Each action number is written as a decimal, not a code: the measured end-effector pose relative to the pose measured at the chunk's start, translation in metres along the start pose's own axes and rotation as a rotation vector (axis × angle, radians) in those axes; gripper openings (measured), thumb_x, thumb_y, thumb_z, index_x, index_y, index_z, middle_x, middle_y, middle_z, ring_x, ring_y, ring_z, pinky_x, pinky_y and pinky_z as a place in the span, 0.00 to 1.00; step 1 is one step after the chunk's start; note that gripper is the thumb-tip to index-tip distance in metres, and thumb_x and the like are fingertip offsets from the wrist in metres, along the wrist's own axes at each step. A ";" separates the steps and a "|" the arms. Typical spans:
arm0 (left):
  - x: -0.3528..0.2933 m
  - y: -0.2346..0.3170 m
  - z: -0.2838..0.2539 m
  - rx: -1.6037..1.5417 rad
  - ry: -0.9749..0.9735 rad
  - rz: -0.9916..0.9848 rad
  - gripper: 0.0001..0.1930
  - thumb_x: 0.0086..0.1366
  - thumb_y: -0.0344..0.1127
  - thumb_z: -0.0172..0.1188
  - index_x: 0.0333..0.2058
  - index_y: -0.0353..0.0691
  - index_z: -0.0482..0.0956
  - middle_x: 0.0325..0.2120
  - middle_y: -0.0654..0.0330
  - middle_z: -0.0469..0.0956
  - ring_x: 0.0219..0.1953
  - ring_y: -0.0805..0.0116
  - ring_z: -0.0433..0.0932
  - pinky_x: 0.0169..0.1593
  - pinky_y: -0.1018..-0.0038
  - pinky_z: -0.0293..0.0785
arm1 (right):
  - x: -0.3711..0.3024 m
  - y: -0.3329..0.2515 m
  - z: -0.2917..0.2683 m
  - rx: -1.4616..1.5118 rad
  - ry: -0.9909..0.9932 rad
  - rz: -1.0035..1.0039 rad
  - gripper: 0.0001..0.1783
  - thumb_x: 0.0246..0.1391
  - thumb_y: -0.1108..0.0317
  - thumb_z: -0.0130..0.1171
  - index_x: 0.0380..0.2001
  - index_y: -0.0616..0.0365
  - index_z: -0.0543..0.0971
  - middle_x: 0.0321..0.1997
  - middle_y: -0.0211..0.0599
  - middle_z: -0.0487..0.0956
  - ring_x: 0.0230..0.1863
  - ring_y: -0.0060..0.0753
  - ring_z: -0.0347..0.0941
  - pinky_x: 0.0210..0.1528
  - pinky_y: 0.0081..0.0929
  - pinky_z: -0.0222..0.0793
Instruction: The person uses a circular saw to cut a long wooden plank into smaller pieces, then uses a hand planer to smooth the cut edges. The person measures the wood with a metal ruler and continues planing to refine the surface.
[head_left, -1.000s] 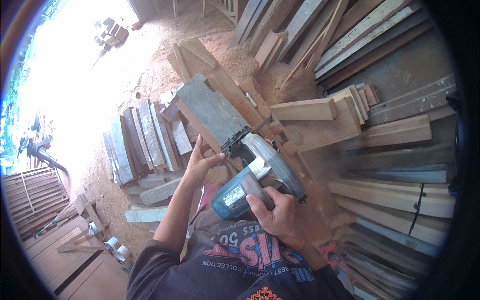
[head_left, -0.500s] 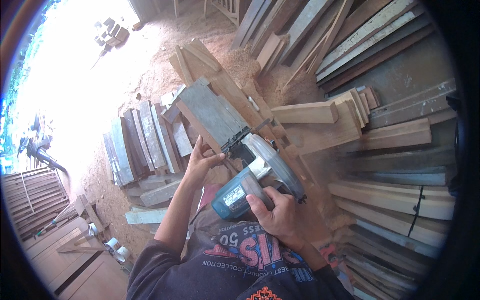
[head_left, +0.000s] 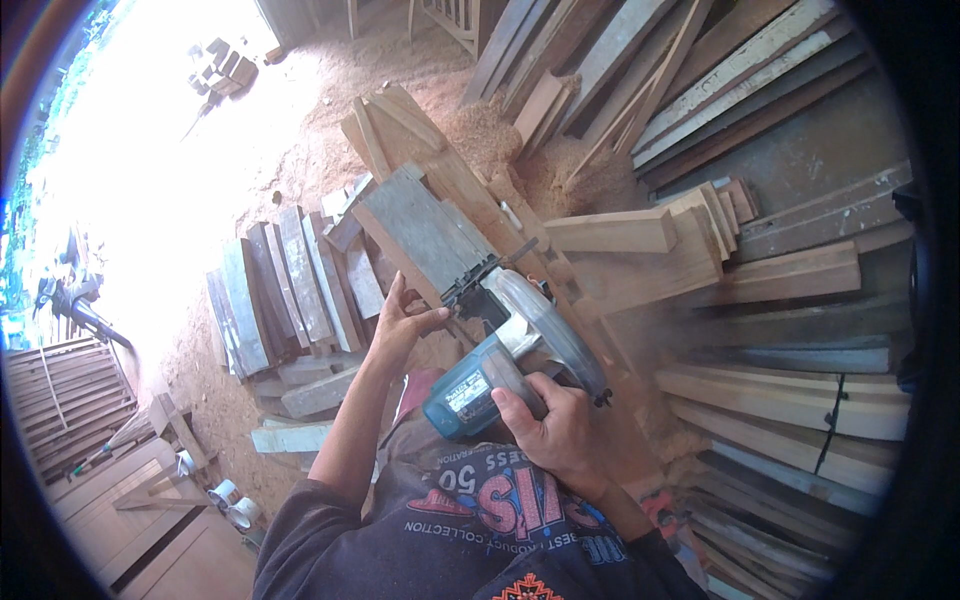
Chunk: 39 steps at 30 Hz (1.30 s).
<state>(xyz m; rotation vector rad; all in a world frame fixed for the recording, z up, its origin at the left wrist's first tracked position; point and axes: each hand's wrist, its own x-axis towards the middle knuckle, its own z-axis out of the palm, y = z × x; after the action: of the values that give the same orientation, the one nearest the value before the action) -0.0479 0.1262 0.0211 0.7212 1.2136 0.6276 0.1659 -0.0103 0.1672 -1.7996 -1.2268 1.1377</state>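
Note:
My right hand (head_left: 552, 425) is wrapped around the rear handle of a teal and silver circular saw (head_left: 470, 395). The saw's base rests at the near end of a grey, weathered board (head_left: 425, 225), which lies on a wooden work plank (head_left: 400, 110). Beside the saw's front, my left hand (head_left: 402, 325) has thumb and forefinger spread apart. Its forefinger lies against the board's left edge, and the thumb reaches to the saw's dark base and guide. The remaining left fingers are partly hidden. The blade cannot be seen under its guard.
Several grey boards (head_left: 285, 280) lie to the left. Stacked timber (head_left: 780, 400) lines the right side, and pale planks (head_left: 620, 230) jut toward the work plank. Sawdust (head_left: 485, 135) is heaped at its far right. White cups (head_left: 235, 505) stand at lower left.
The saw and both hands are very slightly farther forward along the grey board. Both hands keep the same pose.

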 end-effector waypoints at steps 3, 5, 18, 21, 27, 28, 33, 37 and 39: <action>0.001 0.002 -0.001 0.020 -0.013 0.008 0.56 0.60 0.27 0.78 0.80 0.37 0.49 0.64 0.43 0.74 0.63 0.53 0.80 0.64 0.56 0.82 | 0.001 -0.001 0.001 -0.002 0.002 -0.006 0.25 0.65 0.48 0.71 0.30 0.62 0.82 0.22 0.51 0.83 0.26 0.52 0.87 0.28 0.43 0.79; 0.002 0.004 -0.001 0.029 -0.010 0.008 0.56 0.60 0.26 0.78 0.80 0.37 0.49 0.64 0.43 0.74 0.63 0.53 0.80 0.64 0.56 0.82 | 0.002 -0.001 0.001 -0.005 0.000 -0.007 0.25 0.65 0.48 0.71 0.29 0.62 0.82 0.22 0.51 0.84 0.26 0.51 0.87 0.28 0.43 0.79; 0.007 0.007 -0.007 0.050 -0.016 0.055 0.53 0.62 0.26 0.77 0.79 0.32 0.51 0.58 0.45 0.78 0.58 0.56 0.83 0.59 0.60 0.84 | 0.007 0.000 0.008 -0.003 0.018 -0.040 0.25 0.65 0.49 0.71 0.29 0.63 0.83 0.21 0.50 0.83 0.25 0.50 0.87 0.27 0.43 0.79; 0.009 0.007 -0.009 0.064 -0.013 0.065 0.51 0.61 0.26 0.78 0.77 0.32 0.54 0.57 0.46 0.78 0.58 0.56 0.83 0.58 0.60 0.84 | 0.008 -0.002 0.009 -0.015 0.026 -0.051 0.25 0.65 0.49 0.71 0.29 0.63 0.82 0.21 0.50 0.83 0.25 0.50 0.87 0.27 0.43 0.79; 0.014 0.007 -0.014 0.035 -0.036 0.055 0.50 0.61 0.25 0.78 0.77 0.33 0.56 0.56 0.47 0.78 0.56 0.56 0.85 0.59 0.61 0.85 | 0.012 -0.003 0.011 0.000 0.035 -0.066 0.25 0.65 0.49 0.71 0.29 0.63 0.82 0.21 0.50 0.83 0.25 0.50 0.87 0.27 0.42 0.78; 0.015 0.007 -0.015 0.029 -0.045 0.053 0.50 0.60 0.24 0.78 0.77 0.34 0.56 0.57 0.47 0.78 0.55 0.56 0.85 0.59 0.62 0.85 | 0.013 -0.004 0.012 0.001 0.035 -0.069 0.25 0.65 0.49 0.71 0.29 0.63 0.82 0.21 0.50 0.83 0.25 0.50 0.87 0.27 0.42 0.78; 0.016 0.007 -0.016 -0.006 -0.030 0.052 0.55 0.60 0.21 0.76 0.80 0.40 0.50 0.58 0.46 0.78 0.56 0.56 0.85 0.56 0.63 0.84 | 0.014 -0.005 0.012 0.002 0.028 -0.070 0.24 0.66 0.49 0.71 0.29 0.63 0.82 0.21 0.49 0.83 0.24 0.50 0.87 0.27 0.41 0.78; 0.018 0.007 -0.017 -0.027 -0.014 0.052 0.60 0.59 0.20 0.76 0.82 0.43 0.44 0.59 0.44 0.78 0.58 0.54 0.84 0.56 0.62 0.84 | 0.016 -0.007 0.013 -0.003 0.023 -0.060 0.24 0.66 0.49 0.71 0.30 0.63 0.83 0.21 0.49 0.83 0.25 0.49 0.87 0.27 0.41 0.78; 0.019 0.008 -0.017 -0.009 -0.013 0.044 0.61 0.58 0.20 0.76 0.82 0.42 0.43 0.59 0.44 0.78 0.58 0.53 0.83 0.57 0.62 0.84 | 0.016 -0.008 0.013 -0.016 0.023 -0.059 0.25 0.65 0.49 0.71 0.30 0.63 0.83 0.21 0.49 0.83 0.25 0.49 0.87 0.27 0.41 0.79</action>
<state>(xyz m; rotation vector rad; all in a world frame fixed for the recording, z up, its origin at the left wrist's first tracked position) -0.0606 0.1484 0.0132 0.7450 1.1845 0.6640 0.1543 0.0082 0.1647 -1.7720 -1.2706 1.0737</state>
